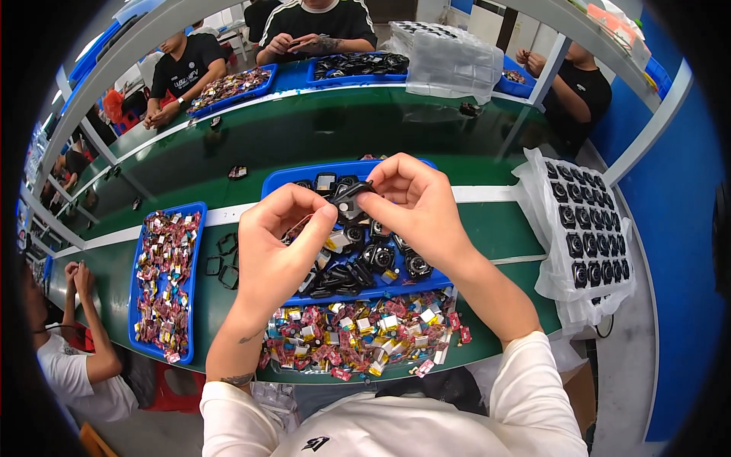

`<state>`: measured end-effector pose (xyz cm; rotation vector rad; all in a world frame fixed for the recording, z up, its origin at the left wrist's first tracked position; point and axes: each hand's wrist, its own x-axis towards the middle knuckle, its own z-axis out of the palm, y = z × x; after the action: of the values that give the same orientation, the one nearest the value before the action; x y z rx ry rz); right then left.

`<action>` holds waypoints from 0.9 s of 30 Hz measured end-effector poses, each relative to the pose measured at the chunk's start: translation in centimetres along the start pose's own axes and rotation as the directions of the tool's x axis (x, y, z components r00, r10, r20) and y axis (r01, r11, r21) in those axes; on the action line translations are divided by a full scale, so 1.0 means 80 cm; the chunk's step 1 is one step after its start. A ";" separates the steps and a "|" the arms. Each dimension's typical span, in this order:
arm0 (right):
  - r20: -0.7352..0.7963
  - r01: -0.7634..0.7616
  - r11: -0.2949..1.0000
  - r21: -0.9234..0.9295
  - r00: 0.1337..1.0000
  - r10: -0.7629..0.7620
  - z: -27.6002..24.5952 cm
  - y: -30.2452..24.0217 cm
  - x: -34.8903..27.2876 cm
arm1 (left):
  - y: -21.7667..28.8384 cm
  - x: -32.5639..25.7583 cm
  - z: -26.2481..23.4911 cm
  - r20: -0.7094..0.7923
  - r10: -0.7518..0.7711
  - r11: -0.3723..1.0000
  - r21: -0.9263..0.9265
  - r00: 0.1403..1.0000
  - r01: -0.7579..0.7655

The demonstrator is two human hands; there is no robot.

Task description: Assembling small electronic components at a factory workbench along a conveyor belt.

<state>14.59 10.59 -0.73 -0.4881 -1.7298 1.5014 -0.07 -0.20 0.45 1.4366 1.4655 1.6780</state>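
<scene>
Black casing (pixel 350 204) sits between both hands, above the blue tray (pixel 291 176) on the green worktop (pixel 495 228). Right hand (pixel 422 209) pinches it, thumb on the near face, fingers behind. Left hand (pixel 276 240): thumb and forefinger pressed together at the casing's left edge; can't tell what's between them. More black casings in the tray below; heap of small circuit boards (pixel 358 331) just on the near side of it.

Writing: small dark mark (pixel 314 442) on the wearer's white shirt; pale lettering (pixel 185 81) on a co-worker's black shirt across the worktop. Can't make out any label on the held casing.
</scene>
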 end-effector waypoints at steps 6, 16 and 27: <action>0.068 -0.009 0.987 0.160 0.998 -0.002 0.016 -0.005 -0.009 | -0.003 -0.001 0.003 -0.080 0.227 0.932 0.306 0.971 -0.192; 0.073 0.123 0.988 0.090 0.989 -0.130 0.022 -0.004 -0.018 | -0.004 -0.001 0.003 -0.082 0.310 0.866 0.435 0.947 -0.245; -0.028 0.185 0.982 0.040 0.983 -0.184 0.022 0.008 -0.018 | -0.009 0.000 0.010 -0.070 0.387 0.822 0.477 0.919 -0.310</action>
<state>14.04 8.53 -1.81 -0.3134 -1.6728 1.3918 0.50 0.35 -0.31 1.9628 1.8745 1.7699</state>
